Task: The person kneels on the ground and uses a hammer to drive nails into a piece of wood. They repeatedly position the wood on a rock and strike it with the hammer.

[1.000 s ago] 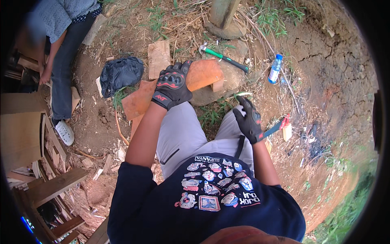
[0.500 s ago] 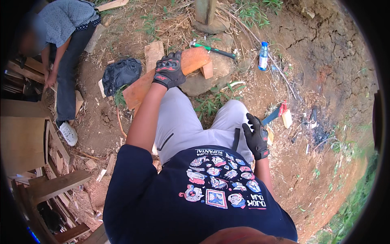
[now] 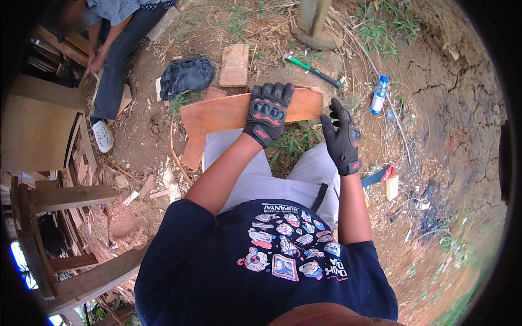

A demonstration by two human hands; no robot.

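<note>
My left hand (image 3: 266, 115), in a black glove with red trim, is closed over the top edge of a reddish-brown wooden board (image 3: 217, 114). The board lies crosswise in front of my knees, and its underside is hidden. Another reddish piece of wood (image 3: 197, 149) shows below its left part. Just off the board's right end is my gloved right hand (image 3: 342, 140), fingers apart and holding nothing.
Beyond the board lie a pale wood block (image 3: 235, 65), a black plastic bag (image 3: 187, 79) and a green-and-black hammer (image 3: 312, 69). To the right are a water bottle (image 3: 379, 95) and a blue-bladed knife (image 3: 375, 177). A person (image 3: 117, 60) works at far left near stacked timber (image 3: 76, 198).
The board has swung from a slant to nearly level across my view, with my left hand still on it. My right hand has risen from beside my thigh to the board's right end.
</note>
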